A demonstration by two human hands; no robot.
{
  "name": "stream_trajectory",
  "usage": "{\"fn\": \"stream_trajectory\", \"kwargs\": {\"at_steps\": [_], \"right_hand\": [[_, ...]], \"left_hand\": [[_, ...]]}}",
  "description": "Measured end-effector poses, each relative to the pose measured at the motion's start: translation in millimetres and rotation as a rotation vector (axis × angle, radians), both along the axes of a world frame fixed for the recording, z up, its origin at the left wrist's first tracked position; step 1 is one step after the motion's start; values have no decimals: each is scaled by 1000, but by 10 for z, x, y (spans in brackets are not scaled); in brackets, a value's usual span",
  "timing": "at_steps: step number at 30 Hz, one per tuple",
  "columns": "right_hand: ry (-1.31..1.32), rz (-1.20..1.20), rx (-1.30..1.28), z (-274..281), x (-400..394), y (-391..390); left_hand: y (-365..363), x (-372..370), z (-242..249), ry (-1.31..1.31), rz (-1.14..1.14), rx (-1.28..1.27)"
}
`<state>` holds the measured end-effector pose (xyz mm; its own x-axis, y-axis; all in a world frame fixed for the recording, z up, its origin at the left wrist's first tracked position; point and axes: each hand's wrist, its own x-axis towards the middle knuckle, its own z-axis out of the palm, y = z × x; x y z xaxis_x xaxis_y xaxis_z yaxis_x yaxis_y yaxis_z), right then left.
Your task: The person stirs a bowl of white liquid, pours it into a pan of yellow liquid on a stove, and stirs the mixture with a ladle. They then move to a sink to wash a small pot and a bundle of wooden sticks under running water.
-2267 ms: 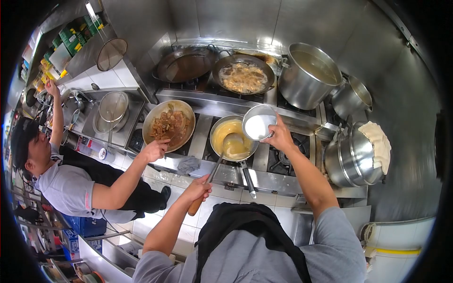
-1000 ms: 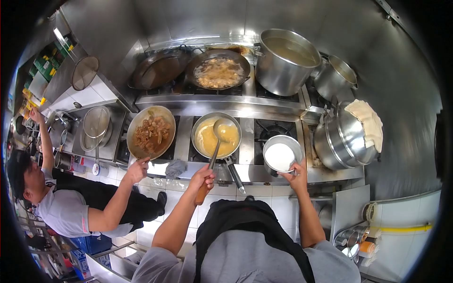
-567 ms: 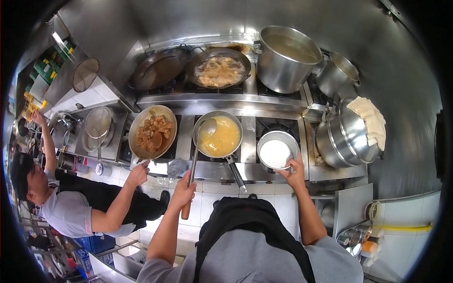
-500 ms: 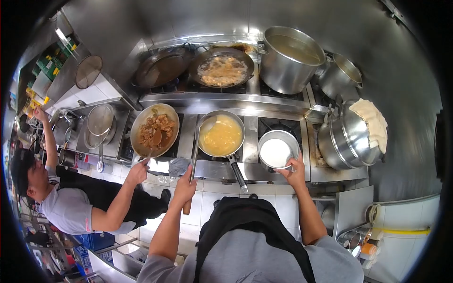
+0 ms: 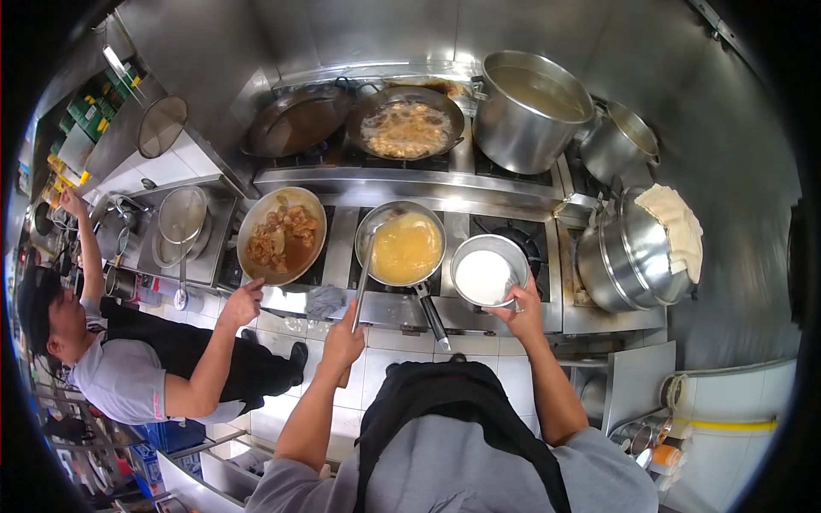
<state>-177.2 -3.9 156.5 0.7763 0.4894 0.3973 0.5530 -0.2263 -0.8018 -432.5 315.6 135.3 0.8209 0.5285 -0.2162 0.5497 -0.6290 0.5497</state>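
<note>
My left hand (image 5: pixel 343 335) is closed around the handle of a long metal ladle (image 5: pixel 364 278) with a wooden grip end. The ladle reaches into the left side of a frying pan (image 5: pixel 434 267) on the front burner; its head is hard to make out there. Thick yellow mixture (image 5: pixel 406 248) fills much of this pan, and the black pan handle (image 5: pixel 434 318) points toward me. My right hand (image 5: pixel 523 312) grips the rim and side of a metal pot (image 5: pixel 513 250) containing white liquid (image 5: pixel 484 275). This pot is just right of the frying pan, over the front of the stove.
A co-worker's hand (image 5: pixel 244 302) is beside a pan (image 5: pixel 245 235) of brown meat pieces at left. Behind, food fries in a wok (image 5: pixel 355 128) next to a large stockpot (image 5: pixel 522 141). A cloth-topped steel pot (image 5: pixel 599 256) stands at right.
The pot of white liquid has moved left, closer to the frying pan. My ladle has shifted within the yellow mixture. The spoon in the co-worker's pan is no longer visible.
</note>
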Motion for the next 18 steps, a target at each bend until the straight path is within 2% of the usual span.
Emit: {"fn": "stream_trajectory", "kwargs": {"at_steps": [1, 2, 3, 4, 6, 7, 9, 12, 18], "right_hand": [[-3, -2, -10, 8, -25, -12], [-6, -1, -20, 4, -48, -19], [-5, -1, -17, -14, -55, -22], [17, 16, -12, -36, -53, -22], [39, 28, -7, -69, -75, -32], [53, 12, -31, -83, -93, -47], [65, -7, -57, -88, -111, -70], [53, 20, -32, -100, -117, -88], [26, 2, -41, -126, -142, -100]], "left_hand": [[32, -66, -84, 3, -4, 1], [50, -172, -243, -131, -35, 58], [34, -183, -175, -266, -64, 117], [12, -165, -106, -266, -64, 122], [-94, -124, 63, -114, 404, -908], [-82, -127, 52, -112, 402, -909], [-53, -129, 4, -309, 607, -1452], [-72, -169, -37, -355, 592, -1547], [-35, -201, 69, -336, 596, -1494]]}}
